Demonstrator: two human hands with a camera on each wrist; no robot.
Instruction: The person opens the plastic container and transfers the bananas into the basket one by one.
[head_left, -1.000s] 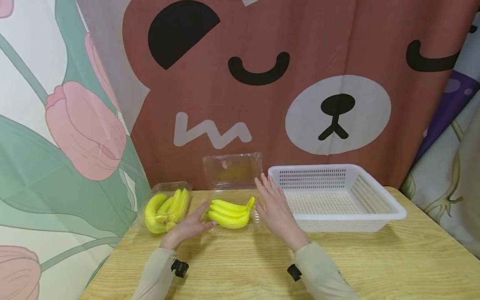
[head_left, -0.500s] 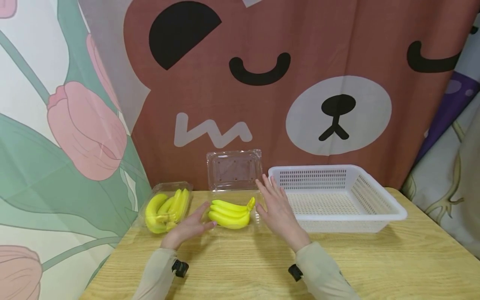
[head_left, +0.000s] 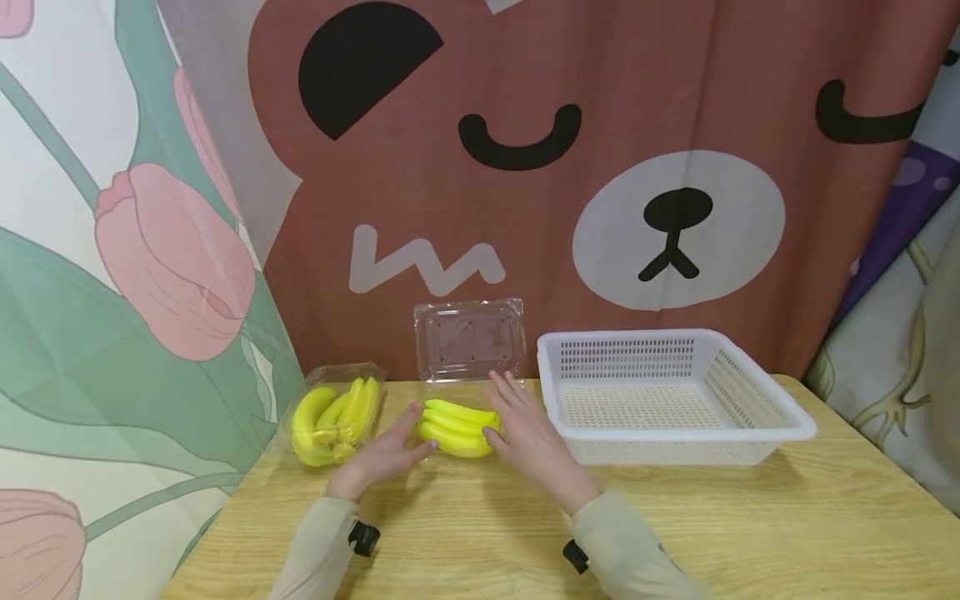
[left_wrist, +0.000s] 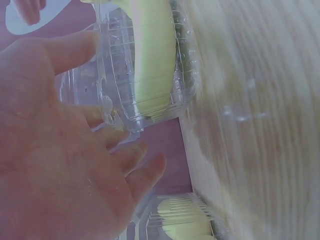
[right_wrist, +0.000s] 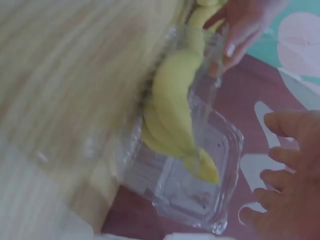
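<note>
A bunch of yellow bananas (head_left: 456, 432) lies in a clear plastic clamshell box (right_wrist: 131, 172) on the table. Its lid (head_left: 469, 340) stands raised at the back. At the box's left side is my left hand (head_left: 381, 457), with thumb and fingers spread and the thumb tip right at the rim in the left wrist view. My right hand (head_left: 534, 442) hovers at the box's right side, fingers extended, hiding the stem end of the bunch in the head view. The right wrist view shows that stem, with the right fingers (right_wrist: 272, 182) apart from it.
Left of my left hand sits a second clear clamshell box (head_left: 372, 371) holding more bananas (head_left: 315, 421). A white perforated basket (head_left: 675, 435) stands on the right of the wooden table (head_left: 465, 542). A bear-print curtain (head_left: 420, 200) hangs close behind.
The lid has tipped slightly back and come to rest upright. My right hand has moved left, away from the basket and toward the bananas. The left hand stays nearly in place.
</note>
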